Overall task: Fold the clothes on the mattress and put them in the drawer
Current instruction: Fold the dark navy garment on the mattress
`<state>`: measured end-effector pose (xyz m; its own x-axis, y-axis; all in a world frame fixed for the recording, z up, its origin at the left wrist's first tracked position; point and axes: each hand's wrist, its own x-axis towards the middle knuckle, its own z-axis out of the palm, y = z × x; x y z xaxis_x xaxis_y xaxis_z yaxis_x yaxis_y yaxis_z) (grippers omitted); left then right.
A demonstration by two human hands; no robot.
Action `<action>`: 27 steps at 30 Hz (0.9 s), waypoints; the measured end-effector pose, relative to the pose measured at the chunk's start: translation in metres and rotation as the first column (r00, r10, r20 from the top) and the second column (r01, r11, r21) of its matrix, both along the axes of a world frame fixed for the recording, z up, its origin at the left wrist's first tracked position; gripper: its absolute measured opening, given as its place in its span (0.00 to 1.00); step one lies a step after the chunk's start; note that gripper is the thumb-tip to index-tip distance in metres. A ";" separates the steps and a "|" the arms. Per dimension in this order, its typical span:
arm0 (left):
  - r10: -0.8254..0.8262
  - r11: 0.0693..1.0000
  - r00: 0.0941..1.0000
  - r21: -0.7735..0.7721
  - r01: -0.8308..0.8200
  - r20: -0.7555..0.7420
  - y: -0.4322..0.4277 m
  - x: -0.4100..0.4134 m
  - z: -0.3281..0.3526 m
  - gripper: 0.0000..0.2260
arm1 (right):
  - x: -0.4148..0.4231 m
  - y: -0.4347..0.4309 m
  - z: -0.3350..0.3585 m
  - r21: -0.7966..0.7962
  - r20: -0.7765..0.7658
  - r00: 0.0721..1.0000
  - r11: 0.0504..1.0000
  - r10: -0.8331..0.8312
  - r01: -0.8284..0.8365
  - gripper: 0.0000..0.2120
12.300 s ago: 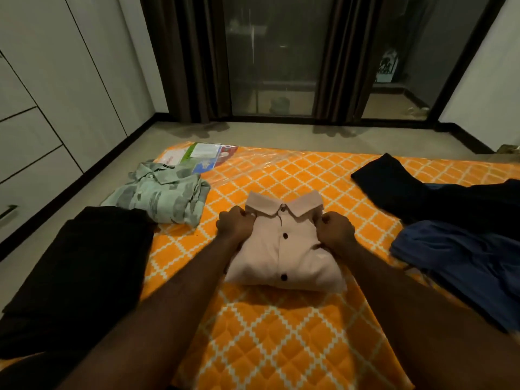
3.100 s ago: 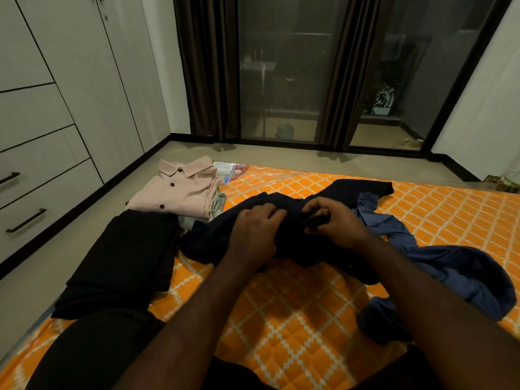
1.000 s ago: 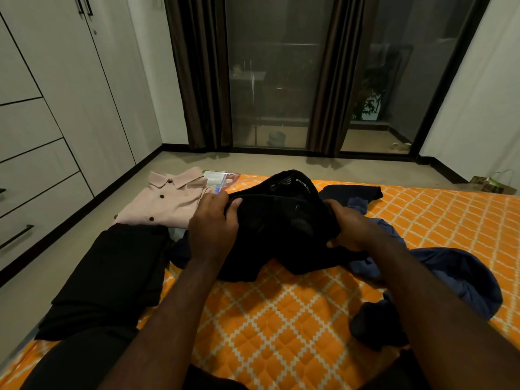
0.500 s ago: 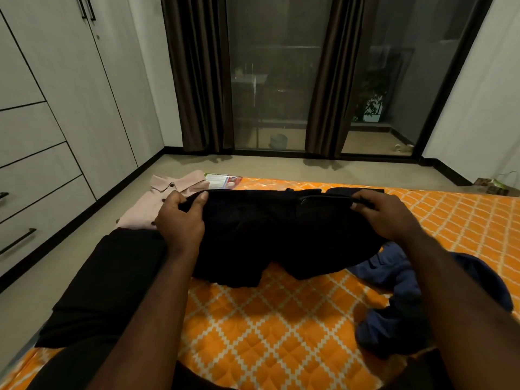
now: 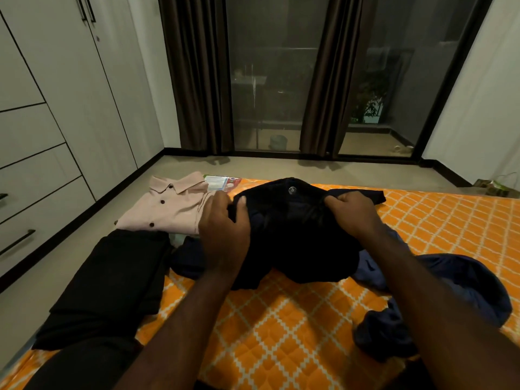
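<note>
A dark navy pair of trousers (image 5: 295,237) with a metal waist button lies bunched on the orange quilted mattress (image 5: 281,333). My left hand (image 5: 225,229) grips its waistband at the left. My right hand (image 5: 354,212) grips the waistband at the right. A folded pink shirt (image 5: 168,209) rests at the mattress's far left corner, on top of another folded garment. A folded black garment (image 5: 112,280) lies at the left edge. A crumpled blue garment (image 5: 450,291) sits on the right, partly under my right arm.
White wardrobe drawers (image 5: 36,175) with dark handles line the left wall, all closed. A strip of floor separates them from the mattress. A printed plastic packet (image 5: 222,182) lies beyond the pink shirt. Dark curtains and glass doors (image 5: 281,80) stand at the back.
My hands have come closer together, so the trousers stretched wide half a second ago are now bunched, with the waist button facing up. Earlier I set the pink shirt on the left pile.
</note>
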<state>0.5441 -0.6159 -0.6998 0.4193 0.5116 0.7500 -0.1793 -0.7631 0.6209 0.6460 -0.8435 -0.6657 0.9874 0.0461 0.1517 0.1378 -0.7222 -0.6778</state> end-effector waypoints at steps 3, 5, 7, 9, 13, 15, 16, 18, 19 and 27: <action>-0.095 0.995 0.994 0.027 0.094 0.045 -0.018 -0.003 0.004 0.15 | -0.011 0.012 0.003 0.106 -0.054 0.997 0.993 0.063 -0.057 0.20; -0.164 0.986 0.985 0.010 0.164 0.049 -0.029 -0.005 0.003 0.16 | -0.020 0.019 0.006 0.240 -0.133 0.978 0.963 0.159 -0.124 0.17; -0.238 0.971 0.971 0.005 0.238 0.037 -0.040 -0.007 0.000 0.16 | -0.030 0.027 0.010 0.387 -0.204 0.951 0.911 0.235 -0.142 0.14; -0.319 0.948 0.948 0.020 0.319 0.016 -0.052 -0.009 -0.005 0.17 | -0.039 0.037 0.013 0.488 -0.242 0.931 0.864 0.273 -0.127 0.15; -0.415 0.909 0.910 -0.025 0.415 0.016 -0.067 -0.012 -0.011 0.16 | -0.055 0.056 0.013 0.636 -0.300 0.889 0.767 0.346 -0.084 0.13; -0.414 0.906 0.909 -0.076 0.416 0.046 -0.067 -0.013 -0.011 0.16 | -0.059 0.061 0.010 0.688 -0.309 0.881 0.724 0.358 -0.053 0.12; -0.414 0.904 0.909 -0.091 0.417 0.054 -0.066 -0.013 -0.010 0.17 | -0.059 0.063 0.009 0.711 -0.308 0.879 0.702 0.363 -0.042 0.12; -0.438 0.893 0.898 -0.100 0.440 0.040 -0.064 -0.015 -0.009 0.18 | -0.058 0.065 0.006 0.738 -0.316 0.879 0.675 0.358 -0.010 0.15; -0.456 0.885 0.890 -0.099 0.455 0.012 -0.064 -0.016 -0.007 0.20 | -0.057 0.065 0.005 0.749 -0.326 0.878 0.662 0.349 0.015 0.16; -0.497 0.859 0.841 0.019 0.512 -0.213 -0.054 -0.012 -0.014 0.25 | -0.047 0.052 0.003 0.904 -0.310 0.835 0.412 0.455 0.111 0.18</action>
